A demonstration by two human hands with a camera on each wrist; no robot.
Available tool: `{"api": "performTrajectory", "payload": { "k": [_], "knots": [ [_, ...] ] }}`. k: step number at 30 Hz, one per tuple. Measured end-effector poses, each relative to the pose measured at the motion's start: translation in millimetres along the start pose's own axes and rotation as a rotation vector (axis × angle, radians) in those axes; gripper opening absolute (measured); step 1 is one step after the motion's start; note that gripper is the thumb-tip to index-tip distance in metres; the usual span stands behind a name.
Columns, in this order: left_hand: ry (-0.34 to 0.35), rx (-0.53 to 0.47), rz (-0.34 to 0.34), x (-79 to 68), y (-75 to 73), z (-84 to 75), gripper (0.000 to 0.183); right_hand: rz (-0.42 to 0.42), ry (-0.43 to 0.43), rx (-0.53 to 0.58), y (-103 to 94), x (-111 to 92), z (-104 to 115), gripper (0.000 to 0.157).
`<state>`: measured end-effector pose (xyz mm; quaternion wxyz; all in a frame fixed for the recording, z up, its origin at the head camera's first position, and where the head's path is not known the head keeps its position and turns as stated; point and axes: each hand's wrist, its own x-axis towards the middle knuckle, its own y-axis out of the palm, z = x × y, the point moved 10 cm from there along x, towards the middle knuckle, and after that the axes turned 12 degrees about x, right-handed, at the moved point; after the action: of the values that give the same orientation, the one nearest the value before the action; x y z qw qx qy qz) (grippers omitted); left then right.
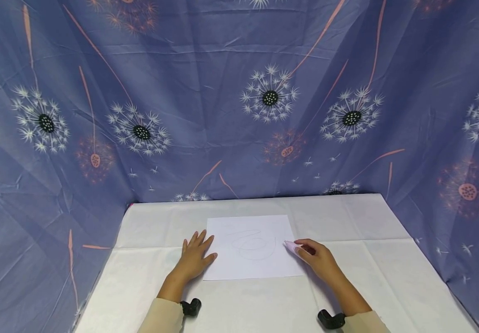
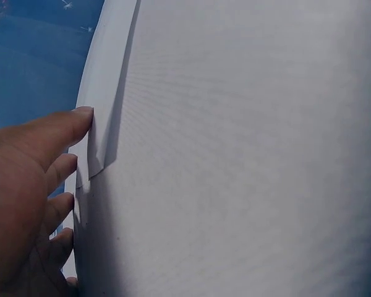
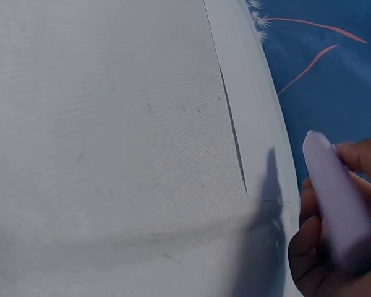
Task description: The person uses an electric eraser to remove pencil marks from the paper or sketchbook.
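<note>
Pen (image 1: 291,246) | right hand (image 1: 319,259) pinches it | left hand (image 1: 195,257) spread at edge of paper (image 1: 252,249) | paper may skid if pressed too lightly

In our right hand (image 3: 310,238) we hold a thick lilac pen (image 3: 340,207), its narrower end pointing up. Beside it we see a sheet of paper (image 3: 253,117) on a white tablecloth (image 3: 111,154). A dark shadow (image 3: 269,185) falls across both, and past the table's edge hangs blue cloth (image 3: 328,80) with pink streaks.
</note>
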<state>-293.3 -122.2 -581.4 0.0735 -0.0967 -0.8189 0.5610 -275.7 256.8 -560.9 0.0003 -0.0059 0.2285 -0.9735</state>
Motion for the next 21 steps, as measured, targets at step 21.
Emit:
{"api": "performTrajectory", "payload": {
  "k": [21],
  "knots": [
    [0.008, 0.003, 0.000, -0.3, -0.8, -0.7, 0.060, 0.039, 0.015, 0.075, 10.5, 25, 1, 0.025]
  ]
}}
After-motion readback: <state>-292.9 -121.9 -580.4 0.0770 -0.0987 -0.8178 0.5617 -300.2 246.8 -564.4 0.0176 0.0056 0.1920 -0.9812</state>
